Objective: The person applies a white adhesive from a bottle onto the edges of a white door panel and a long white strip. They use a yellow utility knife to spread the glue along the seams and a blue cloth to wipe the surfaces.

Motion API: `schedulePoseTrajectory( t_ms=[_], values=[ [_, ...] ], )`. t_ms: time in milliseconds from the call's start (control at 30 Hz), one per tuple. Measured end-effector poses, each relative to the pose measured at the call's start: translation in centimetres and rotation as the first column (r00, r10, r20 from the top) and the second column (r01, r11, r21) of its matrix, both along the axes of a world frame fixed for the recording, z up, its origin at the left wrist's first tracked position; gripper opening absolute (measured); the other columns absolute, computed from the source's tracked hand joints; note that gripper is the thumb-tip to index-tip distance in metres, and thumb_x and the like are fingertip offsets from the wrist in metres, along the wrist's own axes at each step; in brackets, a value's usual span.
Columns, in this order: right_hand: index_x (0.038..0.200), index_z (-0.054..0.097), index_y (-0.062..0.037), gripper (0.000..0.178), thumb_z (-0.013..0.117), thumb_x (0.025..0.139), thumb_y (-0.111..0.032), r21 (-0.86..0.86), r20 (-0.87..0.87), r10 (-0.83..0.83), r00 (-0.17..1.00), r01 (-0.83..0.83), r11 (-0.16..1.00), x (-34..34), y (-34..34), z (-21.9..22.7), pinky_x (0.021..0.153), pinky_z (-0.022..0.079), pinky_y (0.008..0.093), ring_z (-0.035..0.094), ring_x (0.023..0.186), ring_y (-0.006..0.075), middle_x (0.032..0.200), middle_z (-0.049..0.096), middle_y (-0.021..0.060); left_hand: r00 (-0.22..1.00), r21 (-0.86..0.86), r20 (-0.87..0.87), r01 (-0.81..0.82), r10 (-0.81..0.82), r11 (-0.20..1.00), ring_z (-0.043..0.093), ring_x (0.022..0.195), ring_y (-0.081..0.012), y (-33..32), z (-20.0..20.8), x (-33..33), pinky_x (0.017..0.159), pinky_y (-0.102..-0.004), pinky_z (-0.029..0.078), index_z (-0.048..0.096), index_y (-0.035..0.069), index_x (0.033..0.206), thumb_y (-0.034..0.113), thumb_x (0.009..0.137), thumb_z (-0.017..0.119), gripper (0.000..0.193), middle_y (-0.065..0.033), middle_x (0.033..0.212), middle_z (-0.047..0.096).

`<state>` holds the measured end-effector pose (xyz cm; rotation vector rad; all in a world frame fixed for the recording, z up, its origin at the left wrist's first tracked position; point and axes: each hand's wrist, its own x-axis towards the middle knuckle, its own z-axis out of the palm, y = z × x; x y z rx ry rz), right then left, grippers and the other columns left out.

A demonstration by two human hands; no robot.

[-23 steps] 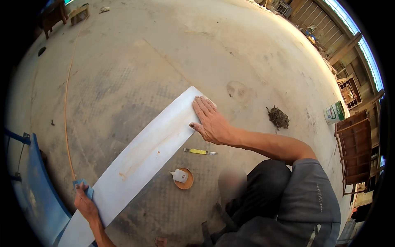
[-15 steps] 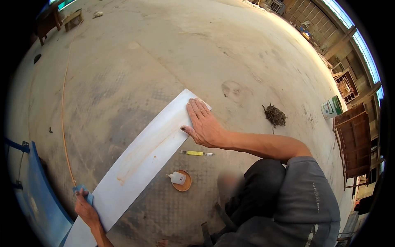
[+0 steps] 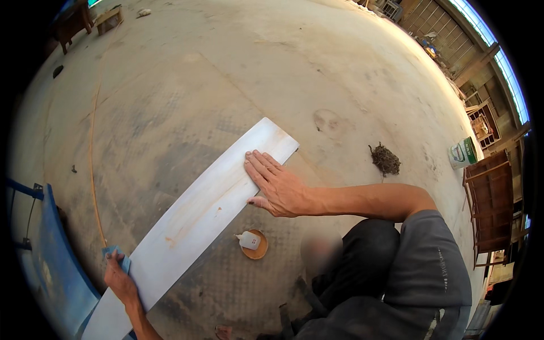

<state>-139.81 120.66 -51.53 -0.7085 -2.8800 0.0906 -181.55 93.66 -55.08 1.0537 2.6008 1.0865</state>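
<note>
A long white board with brownish streaks slants from the lower left toward the middle. My right hand lies flat on it short of the far end, fingers stretched, thumb at the near edge. At the board's left edge, my left hand is closed on a blue pad, which looks like a sponge or sanding block. A thin orange-brown line, perhaps a hose or strip, runs across the floor up to the pad; whether they join I cannot tell.
A small white squeeze bottle lies on a round tan lid beside the board. Blue curved furniture stands at left. Farther right are a dark fibrous clump, a white-and-green bucket and a brown wooden frame.
My right hand has slid back along the board from its far end, uncovering that corner. The yellow cutter knife on the floor is now hidden behind the hand. The left hand keeps the pad.
</note>
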Motion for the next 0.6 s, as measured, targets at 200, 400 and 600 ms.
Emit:
schedulePoseTrajectory(
  t_ms=[200,400,600],
  values=[
    [0.149,0.042,0.0064,0.065,0.057,0.104,-0.037,-0.133,-0.189,0.549,0.814,-0.575,0.807,-4.3,-3.7,0.7,0.121,0.035,0.0446,0.043,0.145,0.0360,0.158,0.041,0.0227,1.000,-0.001,0.000,-0.030,0.030,1.000,0.067,0.090,-0.0233,-0.8,0.2,-0.3,0.088,-0.0361,0.051,0.072,-0.004,0.122,0.049,0.112,0.039,0.064,-0.0170,0.097,0.076],
    [0.120,0.061,-0.0086,0.027,0.068,0.095,-0.019,-0.615,-0.018,0.310,0.951,-0.255,0.746,1.7,-6.5,-5.6,0.084,0.055,0.0432,0.066,0.101,0.0328,0.111,0.064,0.0114,0.998,-0.029,-0.053,0.020,-0.022,0.999,0.068,0.091,-0.0237,0.9,1.2,1.0,0.089,-0.0350,0.051,0.073,-0.004,0.121,0.049,0.112,0.038,0.064,-0.0166,0.098,0.077],
    [0.122,0.054,-0.0034,0.046,0.076,0.086,-0.022,-0.574,0.196,0.270,0.943,-0.113,0.811,0.2,-6.6,-11.4,0.085,0.055,0.0465,0.064,0.107,0.0367,0.117,0.060,0.0165,0.999,0.011,-0.039,-0.025,0.026,1.000,0.070,0.090,-0.0248,0.2,1.1,0.7,0.088,-0.0354,0.053,0.074,-0.004,0.119,0.048,0.112,0.039,0.063,-0.0157,0.095,0.077]
  ],
)
